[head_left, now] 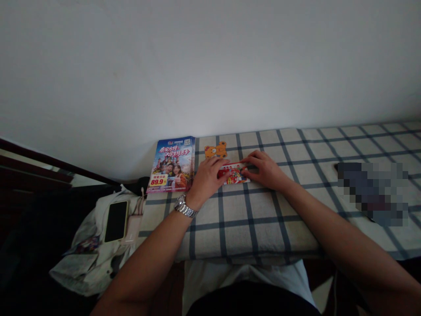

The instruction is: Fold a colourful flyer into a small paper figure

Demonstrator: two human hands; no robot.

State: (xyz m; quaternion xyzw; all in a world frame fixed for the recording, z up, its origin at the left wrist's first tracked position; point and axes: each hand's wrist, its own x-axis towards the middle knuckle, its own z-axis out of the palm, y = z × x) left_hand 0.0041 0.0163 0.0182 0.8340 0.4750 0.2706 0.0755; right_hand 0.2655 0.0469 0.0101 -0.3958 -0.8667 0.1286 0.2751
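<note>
A small red printed packet (234, 173) lies flat on the checked cloth (250, 210). My left hand (208, 177), with a metal watch at the wrist, rests on the packet's left end, fingers curled onto it. My right hand (265, 169) presses its fingertips on the packet's right end. Just behind the hands lies an orange bear-shaped card (215, 150). A colourful flyer (172, 165) with a "89.9" price tag lies to the left of my left hand.
A white wall rises right behind the cloth-covered surface. Left of the surface, a phone (116, 220) and a pale power bank (133, 228) sit on crumpled white fabric. A blurred-out dark object (373, 192) lies on the cloth at the right.
</note>
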